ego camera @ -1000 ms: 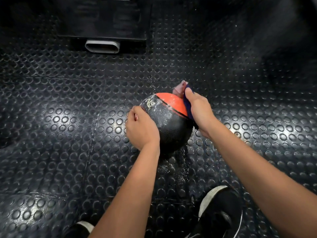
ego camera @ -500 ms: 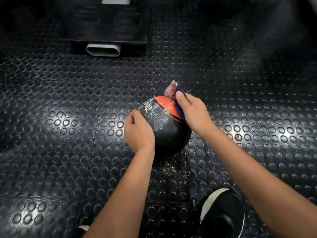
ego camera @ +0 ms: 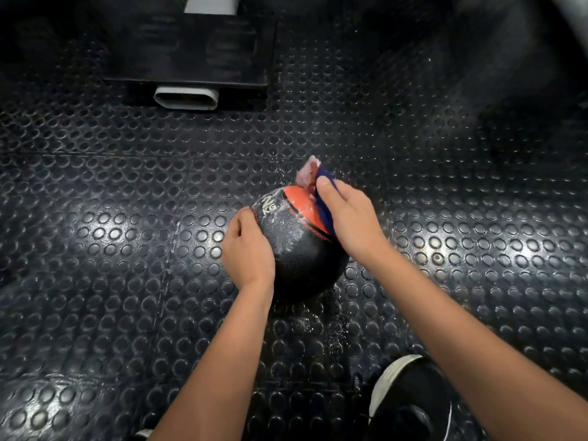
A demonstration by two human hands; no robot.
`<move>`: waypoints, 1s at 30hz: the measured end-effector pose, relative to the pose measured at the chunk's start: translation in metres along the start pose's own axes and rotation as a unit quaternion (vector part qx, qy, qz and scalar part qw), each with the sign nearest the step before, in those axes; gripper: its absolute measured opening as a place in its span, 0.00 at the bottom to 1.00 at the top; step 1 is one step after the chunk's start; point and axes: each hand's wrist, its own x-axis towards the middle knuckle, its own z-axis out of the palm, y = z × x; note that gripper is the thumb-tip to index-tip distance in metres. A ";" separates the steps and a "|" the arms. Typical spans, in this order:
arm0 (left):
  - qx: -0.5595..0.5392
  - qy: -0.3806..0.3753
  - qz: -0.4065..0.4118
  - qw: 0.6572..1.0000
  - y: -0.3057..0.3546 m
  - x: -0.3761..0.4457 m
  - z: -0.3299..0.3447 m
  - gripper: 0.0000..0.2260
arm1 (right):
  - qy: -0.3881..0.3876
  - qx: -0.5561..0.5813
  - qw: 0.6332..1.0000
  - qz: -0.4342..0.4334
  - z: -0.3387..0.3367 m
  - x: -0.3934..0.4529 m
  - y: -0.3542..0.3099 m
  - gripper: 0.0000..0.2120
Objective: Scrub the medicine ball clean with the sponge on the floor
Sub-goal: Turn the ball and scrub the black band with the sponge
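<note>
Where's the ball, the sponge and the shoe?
ball (ego camera: 296, 246), head view, on its black side.
sponge (ego camera: 324, 214), head view, on its blue edge under the right hand.
shoe (ego camera: 410, 396), head view, on its black top.

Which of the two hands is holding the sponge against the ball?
The right hand: it presses the blue and pink sponge on the black and orange medicine ball; the left hand only steadies it.

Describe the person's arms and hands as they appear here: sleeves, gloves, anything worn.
Both forearms are bare up to the frame's edge, with no sleeves in view. The left hand and right hand wear no gloves, and no rings, watch or wristbands show on the visible sides. The nails look short and unpainted. Nothing else is worn on either arm as far as the head view shows.
</note>
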 end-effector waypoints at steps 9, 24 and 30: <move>0.029 -0.036 0.069 0.997 -0.005 -0.011 -0.004 0.15 | -0.022 0.092 0.973 0.212 -0.015 0.015 0.041 0.27; 0.037 -0.084 0.072 0.993 -0.009 0.000 -0.013 0.16 | 0.005 0.119 0.977 0.175 -0.018 -0.006 0.037 0.21; 0.048 -0.092 0.095 0.990 -0.009 -0.002 -0.008 0.15 | 0.054 0.049 0.996 0.054 -0.007 -0.016 0.025 0.20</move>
